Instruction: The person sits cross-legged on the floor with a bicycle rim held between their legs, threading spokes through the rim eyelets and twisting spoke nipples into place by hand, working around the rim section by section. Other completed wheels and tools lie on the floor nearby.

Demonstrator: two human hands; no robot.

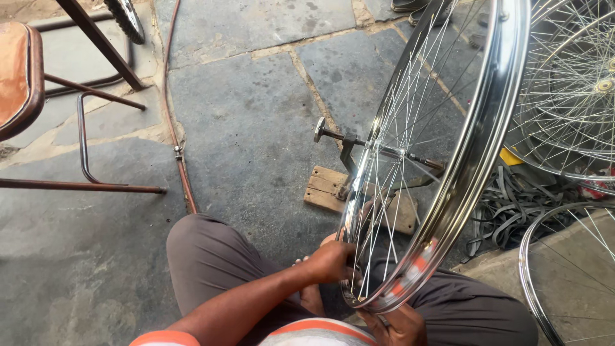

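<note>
Down near the person's lap, the left hand [332, 261] closes its fingers on the near edge of a shiny wheel [477, 150], gripping the rim where the spokes meet it. Just below, the right hand [398, 327] touches the lowest part of the same rim from underneath; it is partly cut off by the frame's bottom edge, so whether it is closed or loose I cannot tell. The wheel stands upright and tilted, running from the near centre up to the far right, its axle [378, 147] carried on a metal stand [349, 160] fixed to a wooden block [327, 189] on the stone floor [250, 122]. More wheels [570, 96] lean on the right, with a heap of dark rubber strips [512, 211] beneath them. A chair [19, 77] stands at far left, and a thin hose [182, 166] runs across the floor.
</note>
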